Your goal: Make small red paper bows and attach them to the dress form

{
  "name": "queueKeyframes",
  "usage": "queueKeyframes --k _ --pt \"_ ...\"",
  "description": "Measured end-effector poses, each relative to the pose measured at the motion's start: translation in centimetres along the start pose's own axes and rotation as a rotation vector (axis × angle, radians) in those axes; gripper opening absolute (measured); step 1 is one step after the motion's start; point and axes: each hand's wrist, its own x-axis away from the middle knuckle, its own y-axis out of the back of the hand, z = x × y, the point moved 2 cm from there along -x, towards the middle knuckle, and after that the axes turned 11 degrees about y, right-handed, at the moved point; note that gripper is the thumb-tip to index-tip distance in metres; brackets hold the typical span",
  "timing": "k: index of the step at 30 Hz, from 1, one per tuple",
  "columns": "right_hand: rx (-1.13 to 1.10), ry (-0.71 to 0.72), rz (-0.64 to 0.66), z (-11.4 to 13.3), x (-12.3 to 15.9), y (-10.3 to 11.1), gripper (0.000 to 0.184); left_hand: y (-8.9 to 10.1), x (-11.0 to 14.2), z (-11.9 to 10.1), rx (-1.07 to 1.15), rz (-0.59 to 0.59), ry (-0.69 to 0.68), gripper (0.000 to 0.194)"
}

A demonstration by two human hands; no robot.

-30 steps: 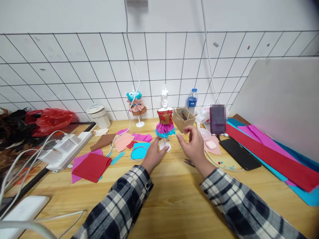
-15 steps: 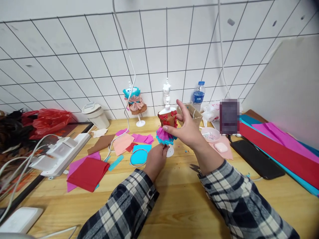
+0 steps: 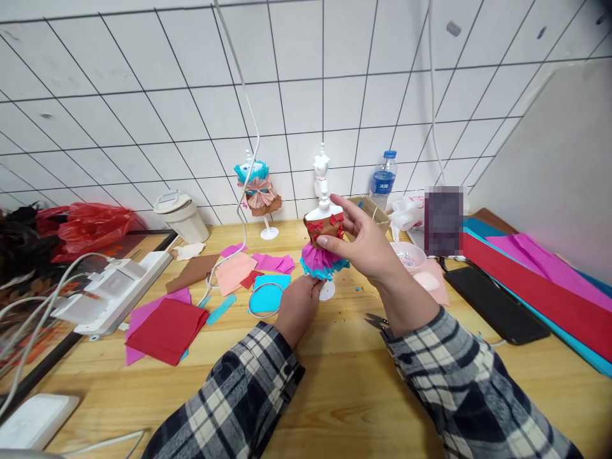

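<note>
A white miniature dress form (image 3: 322,167) stands upright on a round base, wearing a brown paper bodice (image 3: 313,227) with red bows and a ruffled magenta skirt (image 3: 316,256) edged in turquoise. Just under the hem, my left hand (image 3: 300,305) pinches the form's stand; its fingertips are partly hidden. My right hand (image 3: 361,245) is loosely around the right side of the bodice, thumb across the front and fingers by the shoulder and behind. A small pair of scissors (image 3: 377,320) lies beside my right wrist. Left of my left hand, a metal ring (image 3: 250,306) rests over a turquoise paper square (image 3: 272,282).
A second dressed form (image 3: 259,197) stands near the tiled wall. Red paper (image 3: 167,331) and other coloured sheets lie left, by a power strip (image 3: 129,296) and lidded cup (image 3: 184,220). To the right are a bottle (image 3: 383,178), pink bowl (image 3: 412,255), black phone (image 3: 497,306) and long paper strips (image 3: 540,287).
My right hand has drawn its fingers in closer around the bodice, index finger now lower and nearer the shoulder. My left hand keeps its pinch. The whole view has shifted slightly.
</note>
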Motion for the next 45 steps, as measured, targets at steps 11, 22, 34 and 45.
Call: queueKeyframes --k 11,22,34,45 --pt "0.209 0.102 0.015 1.0 0.0 -0.2 0.088 0.0 0.4 -0.1 -0.067 -0.018 -0.011 0.032" --pt "0.345 0.229 -0.12 3.8 3.0 1.8 0.05 2.0 1.1 2.0 0.012 -0.194 -0.082 0.024" --pt "0.953 0.194 0.633 -2.0 12.2 0.6 0.024 6.4 3.4 8.1 -0.313 -0.092 -0.081 0.031" --pt "1.09 0.055 0.687 -3.3 11.9 -2.3 0.045 7.0 4.3 8.6 -0.194 -0.041 -0.055 0.019"
